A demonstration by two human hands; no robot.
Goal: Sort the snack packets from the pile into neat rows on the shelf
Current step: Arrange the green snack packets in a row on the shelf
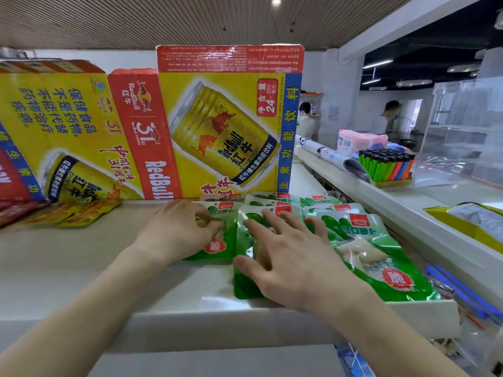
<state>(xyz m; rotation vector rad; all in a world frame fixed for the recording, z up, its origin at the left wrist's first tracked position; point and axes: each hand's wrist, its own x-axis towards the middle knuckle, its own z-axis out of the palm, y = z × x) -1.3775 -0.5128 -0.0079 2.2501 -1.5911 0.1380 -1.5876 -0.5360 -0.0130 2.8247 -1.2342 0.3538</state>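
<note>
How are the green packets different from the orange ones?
The green packets lie at the right of the shelf; the orange packets lie at its left, by the box. The left hand pinches and the right hand presses green packets; no hand touches the orange packets. Both kinds lie on the shelf.

Upright Red Bull carton [228, 126]; tray of lighters [386, 165] on counter [424, 202]

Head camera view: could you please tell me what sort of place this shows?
Probably a small shop or kiosk: green snack packets lie on a white shelf, a tray of coloured lighters stands on the counter, and Red Bull cartons stand behind.
</note>
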